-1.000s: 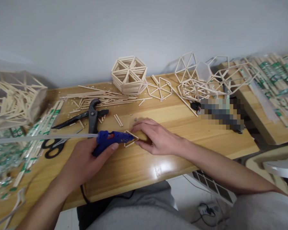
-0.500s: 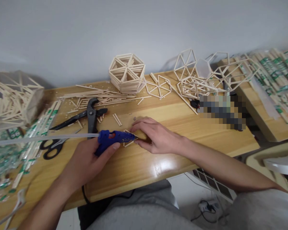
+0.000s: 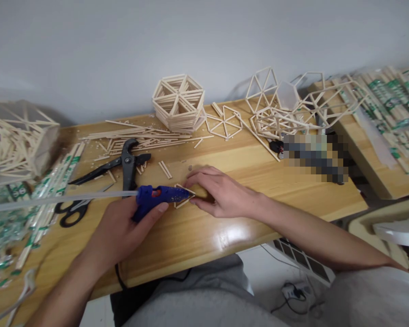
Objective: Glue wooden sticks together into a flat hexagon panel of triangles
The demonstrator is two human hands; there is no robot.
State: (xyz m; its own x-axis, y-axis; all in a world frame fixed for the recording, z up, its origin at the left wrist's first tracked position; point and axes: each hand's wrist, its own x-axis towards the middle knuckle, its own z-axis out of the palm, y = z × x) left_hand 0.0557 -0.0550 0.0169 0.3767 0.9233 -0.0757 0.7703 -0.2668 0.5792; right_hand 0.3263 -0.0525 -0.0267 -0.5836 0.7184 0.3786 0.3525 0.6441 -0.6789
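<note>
My left hand (image 3: 121, 229) grips a blue hot glue gun (image 3: 160, 196) with a clear glue stick trailing out to the left. Its nozzle points right at a corner of a small frame of wooden sticks (image 3: 182, 200) lying flat on the wooden table (image 3: 225, 227). My right hand (image 3: 221, 190) rests over the right part of that frame, fingers bent and pressed down on the sticks. Most of the frame is hidden under this hand.
Black pliers (image 3: 126, 161) and black scissors (image 3: 71, 211) lie left of the gun. Behind stand a stacked hexagon of sticks (image 3: 179, 102), flat hexagon frames (image 3: 225, 122) and open lattice shapes (image 3: 293, 109). Loose sticks and wrapped chopstick packs (image 3: 47, 190) fill the left; more packs (image 3: 388, 104) at right.
Both hands hold nearly the same pose; the glue gun's nozzle stays at the frame corner. The view has shifted slightly.
</note>
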